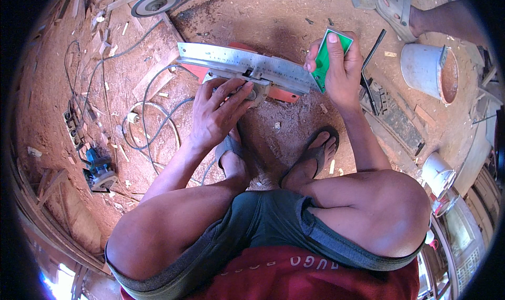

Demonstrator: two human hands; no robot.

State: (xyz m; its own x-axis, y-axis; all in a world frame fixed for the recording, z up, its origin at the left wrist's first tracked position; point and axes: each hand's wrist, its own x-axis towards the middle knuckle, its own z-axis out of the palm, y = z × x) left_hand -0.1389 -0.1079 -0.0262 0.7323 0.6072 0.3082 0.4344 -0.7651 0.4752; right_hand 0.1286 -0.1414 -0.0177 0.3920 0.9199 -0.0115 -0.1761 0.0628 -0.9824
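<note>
My left hand [220, 108] is closed over a grey metal part [261, 92] with a rounded edge, its fingers bent on top. Behind that part runs a long silver bar [226, 57] marked with a scale, over an orange-red base [284, 94] on the ground. My right hand [343, 71] is raised at the bar's right end. It grips a flat green rectangular piece [334, 52] with a pale edge, thumb pressed on its face. The piece's lower corner comes close to the bar; whether they touch I cannot tell.
Sawdust and wood scraps cover the ground. On the left lie cables [150, 137], a power strip [72, 129] and a blue power tool [98, 169]. A disc [156, 3] is at the back. Rightward are a black bent rod [371, 71], a white bucket [421, 68] and another person's foot [397, 13].
</note>
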